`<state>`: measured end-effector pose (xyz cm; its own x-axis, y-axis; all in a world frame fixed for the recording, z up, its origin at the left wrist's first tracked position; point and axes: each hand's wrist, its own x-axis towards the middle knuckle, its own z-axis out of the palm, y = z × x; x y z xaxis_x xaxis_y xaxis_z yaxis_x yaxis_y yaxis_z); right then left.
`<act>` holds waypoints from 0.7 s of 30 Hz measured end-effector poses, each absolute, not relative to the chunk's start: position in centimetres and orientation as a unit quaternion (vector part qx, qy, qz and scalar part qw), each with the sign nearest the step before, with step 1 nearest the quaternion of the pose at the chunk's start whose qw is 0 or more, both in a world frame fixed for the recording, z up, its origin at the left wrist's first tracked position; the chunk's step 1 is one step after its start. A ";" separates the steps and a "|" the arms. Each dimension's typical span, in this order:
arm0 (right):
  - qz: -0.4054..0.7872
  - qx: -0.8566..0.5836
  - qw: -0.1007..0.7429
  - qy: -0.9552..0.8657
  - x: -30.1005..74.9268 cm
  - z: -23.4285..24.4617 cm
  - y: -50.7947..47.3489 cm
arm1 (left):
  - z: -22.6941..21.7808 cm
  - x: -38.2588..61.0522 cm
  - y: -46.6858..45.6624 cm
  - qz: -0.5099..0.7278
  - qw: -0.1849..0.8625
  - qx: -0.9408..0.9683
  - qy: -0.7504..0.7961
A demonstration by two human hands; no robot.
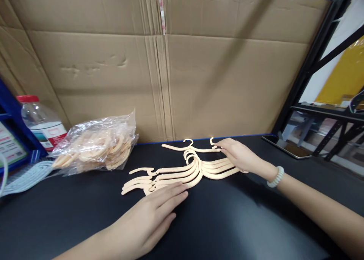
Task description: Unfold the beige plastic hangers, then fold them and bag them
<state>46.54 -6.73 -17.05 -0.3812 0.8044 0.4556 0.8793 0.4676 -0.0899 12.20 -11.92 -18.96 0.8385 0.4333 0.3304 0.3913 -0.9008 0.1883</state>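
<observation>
Several cream plastic folding hangers [176,173] lie overlapped on the black tabletop, their hooks bunched in the middle. Behind them lies one more hanger [176,149], its hook toward the cardboard. My left hand [153,210] is stretched out palm down, fingertips resting at the near left arm of the front hangers. My right hand [239,154], with a beaded bracelet at the wrist, pinches the right end of the back hanger, by a small upturned hook-shaped end piece [212,141]. Its palm hides the right ends of some stacked hangers.
A clear plastic bag [99,142] of more hanger parts lies at the left, beside a red-capped bottle [42,119] and a blue rack [17,138]. A phone-like flat device [286,146] lies at the right, near a black metal shelf [327,112]. Cardboard [227,70] stands behind.
</observation>
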 end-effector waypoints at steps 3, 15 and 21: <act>-0.107 -0.540 0.221 -0.805 47.7 -17.2 -5.4 | -18.8 12.2 -12.0 0.195 0.074 0.958 0.195; -0.126 -0.465 0.113 -0.869 47.6 -17.5 -2.0 | -18.3 12.1 -11.8 0.185 0.126 0.964 0.145; -0.146 -0.429 0.082 -0.887 47.0 -17.5 -1.6 | -17.6 12.3 -11.9 0.160 0.119 0.969 0.147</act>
<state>46.97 -1.64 -17.46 -0.6177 0.7382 0.2712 0.7861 0.5885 0.1887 12.27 -11.94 -17.60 0.9055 0.3235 0.2745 0.2473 -0.9282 0.2779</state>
